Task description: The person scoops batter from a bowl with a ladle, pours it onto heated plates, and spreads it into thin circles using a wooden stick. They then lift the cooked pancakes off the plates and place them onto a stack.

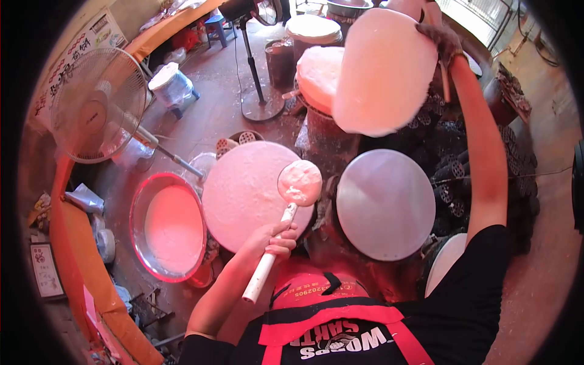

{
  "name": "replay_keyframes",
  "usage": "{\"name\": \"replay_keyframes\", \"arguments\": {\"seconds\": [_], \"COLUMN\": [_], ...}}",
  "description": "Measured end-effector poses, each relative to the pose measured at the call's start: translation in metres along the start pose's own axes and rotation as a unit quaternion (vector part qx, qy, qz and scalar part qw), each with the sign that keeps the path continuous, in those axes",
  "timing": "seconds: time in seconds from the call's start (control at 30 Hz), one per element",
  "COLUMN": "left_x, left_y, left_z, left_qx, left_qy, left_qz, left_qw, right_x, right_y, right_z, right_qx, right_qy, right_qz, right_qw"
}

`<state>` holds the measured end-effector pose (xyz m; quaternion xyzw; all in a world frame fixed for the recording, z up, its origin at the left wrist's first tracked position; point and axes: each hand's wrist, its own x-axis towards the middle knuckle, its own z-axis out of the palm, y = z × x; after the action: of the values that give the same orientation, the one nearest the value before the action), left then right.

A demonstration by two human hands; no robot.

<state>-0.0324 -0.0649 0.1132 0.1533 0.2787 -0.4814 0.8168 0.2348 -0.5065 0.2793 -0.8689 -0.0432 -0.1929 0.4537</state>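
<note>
My left hand (280, 238) is wrapped round the white handle of a ladle (300, 182), whose round head is full of pale batter. Beneath the ladle lies a round griddle (243, 188) covered with a pale layer. My right hand (443, 44), darker than the forearm, is raised at the upper right and holds the edge of a large, thin pale sheet (386, 73). The sheet hangs over part of a round pale stack (319, 76). To the right of the coated griddle is a bare grey griddle (386, 204).
A red-rimmed basin (173, 228) of batter stands left of the coated griddle. Two fans, one at left (100, 106) and one on a black stand (255, 67), rise from the floor. Dark perforated briquettes (453, 170) are piled at right. Another round plate (447, 261) sits lower right.
</note>
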Motion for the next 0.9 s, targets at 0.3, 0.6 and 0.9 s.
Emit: {"name": "replay_keyframes", "arguments": {"seconds": [0.3, 0.6, 0.9], "left_x": [-0.001, -0.007, 0.005], "left_y": [0.117, 0.139, 0.037], "left_z": [0.017, 0.027, 0.071], "left_qx": [0.151, 0.115, 0.254], "left_qy": [0.085, 0.079, 0.024], "left_qz": [0.067, 0.070, 0.015], "left_qw": [0.983, 0.988, 0.967], "right_x": [-0.017, -0.074, -0.349], "right_y": [0.225, 0.246, 0.132], "right_z": [0.144, 0.247, 0.113], "right_qx": [-0.017, 0.032, 0.485], "right_qy": [0.340, 0.445, 0.234], "right_qz": [0.303, 0.437, 0.444], "right_qw": [0.890, 0.781, 0.716]}}
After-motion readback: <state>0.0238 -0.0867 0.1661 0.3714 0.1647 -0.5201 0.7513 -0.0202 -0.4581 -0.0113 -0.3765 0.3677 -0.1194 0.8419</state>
